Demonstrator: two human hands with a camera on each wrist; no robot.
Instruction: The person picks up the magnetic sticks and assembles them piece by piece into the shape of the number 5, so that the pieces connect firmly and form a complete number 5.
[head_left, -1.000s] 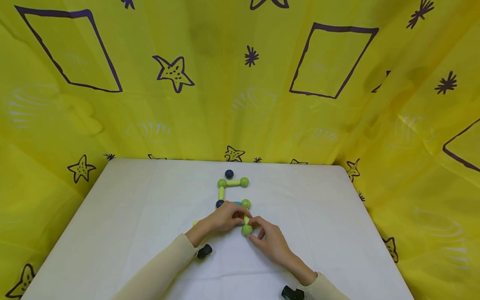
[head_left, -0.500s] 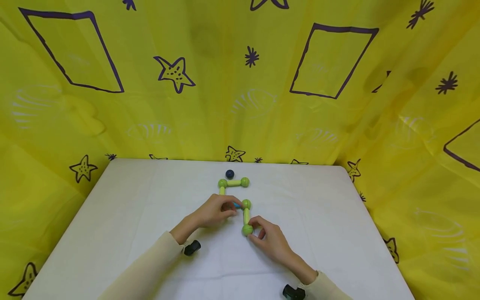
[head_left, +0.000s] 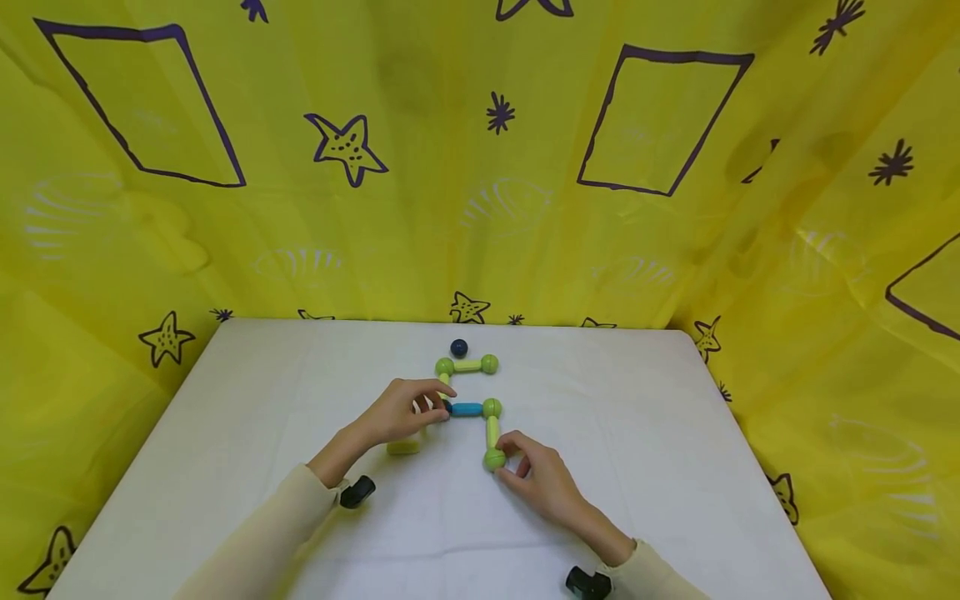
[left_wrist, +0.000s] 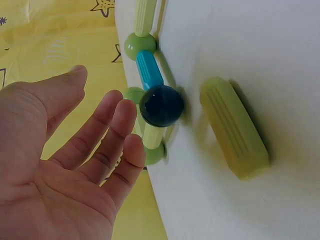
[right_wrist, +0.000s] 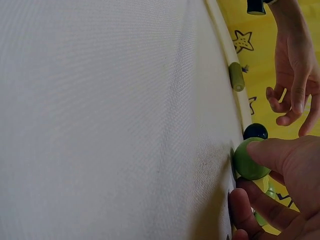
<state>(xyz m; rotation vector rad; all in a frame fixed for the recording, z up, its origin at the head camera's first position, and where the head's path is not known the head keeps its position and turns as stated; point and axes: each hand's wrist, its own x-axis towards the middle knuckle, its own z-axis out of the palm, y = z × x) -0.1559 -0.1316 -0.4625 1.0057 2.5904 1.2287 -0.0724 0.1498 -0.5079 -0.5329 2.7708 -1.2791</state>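
My right hand (head_left: 547, 479) pinches a green ball (right_wrist: 250, 159) between thumb and fingers at the near end of a ball-and-stick chain on the table. From that ball a pale green stick (head_left: 492, 433) runs up to another green ball (head_left: 492, 407). A blue stick (head_left: 467, 409) links it leftward to a dark blue ball (left_wrist: 162, 106). My left hand (head_left: 405, 410) hovers beside the dark blue ball, fingers loosely bent and holding nothing. Beyond, another pale green stick leads to a green ball (head_left: 445, 367), then a stick (head_left: 467, 365) and an end ball (head_left: 489, 363).
A loose yellow-green stick (left_wrist: 234, 127) lies on the white table (head_left: 637, 400), below my left hand in the head view. A loose dark blue ball (head_left: 459, 348) sits behind the chain. Yellow patterned curtains (head_left: 420, 217) surround the table's back and sides.
My left hand has left the pale green stick near my right hand and moved left and slightly away, uncovering the blue stick. My right hand stays on the near green ball.
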